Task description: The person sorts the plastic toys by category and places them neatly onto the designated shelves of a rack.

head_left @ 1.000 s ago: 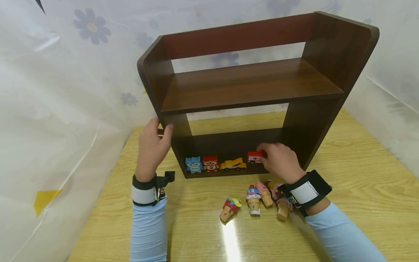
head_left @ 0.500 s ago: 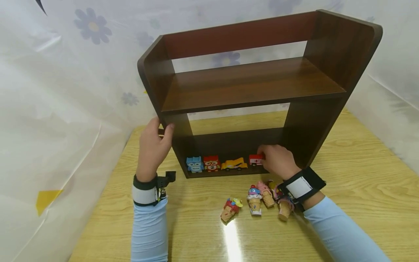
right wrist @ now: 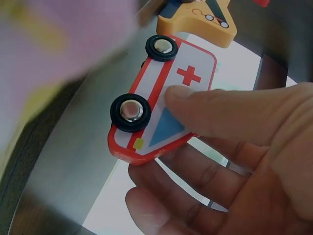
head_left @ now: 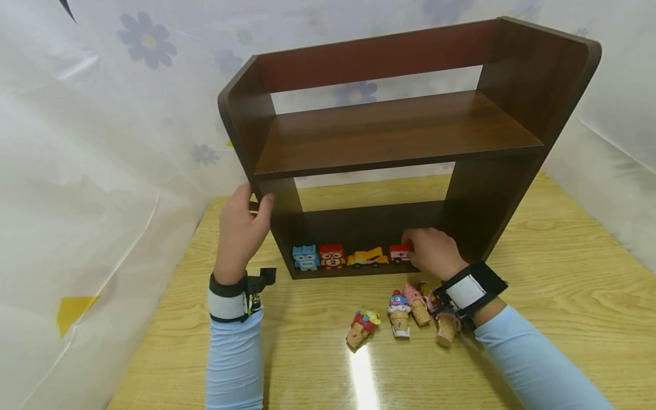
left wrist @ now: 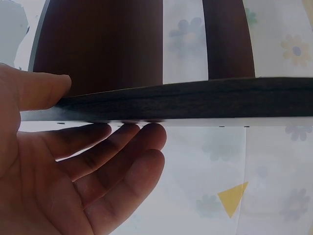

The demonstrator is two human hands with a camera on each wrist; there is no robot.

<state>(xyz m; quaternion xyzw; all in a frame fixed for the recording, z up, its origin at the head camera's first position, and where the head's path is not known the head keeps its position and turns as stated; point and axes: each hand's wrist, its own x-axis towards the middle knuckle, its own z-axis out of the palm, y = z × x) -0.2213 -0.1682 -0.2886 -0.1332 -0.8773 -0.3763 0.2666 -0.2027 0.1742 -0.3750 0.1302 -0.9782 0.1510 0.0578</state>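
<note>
White sheeting (head_left: 128, 114) printed with pale flowers closes off the back and sides. Wood-grain table (head_left: 307, 364) below it; dark-brown two-tier bookshelf (head_left: 400, 134) standing on that, facing you.

Your left hand (head_left: 241, 230) grips the bookshelf's left side panel, thumb on the inner face, fingers along the outer. Your right hand (head_left: 437, 251) reaches into the lower compartment and pinches a red-and-white toy ambulance (head_left: 400, 254), thumb flat on its near side, fingers behind. Hands well apart, the ambulance far nearer the right.

Ice-cream-cone toys (head_left: 399, 319) lie on the table in front of the shelf, some partly under your right wrist.

Ambulance sits at the right end of a row: yellow tow truck (head_left: 366, 258) just beside it, then red owl block (head_left: 332, 257), marked 2, and blue owl block (head_left: 306, 259). Can't tell whether its wheels bear fully on the board.

Step in hand, by my reading: lining the ambulance up. Next move probably calls for you to square it, then ease thumb and fingers off without nudging the tow truck.
</note>
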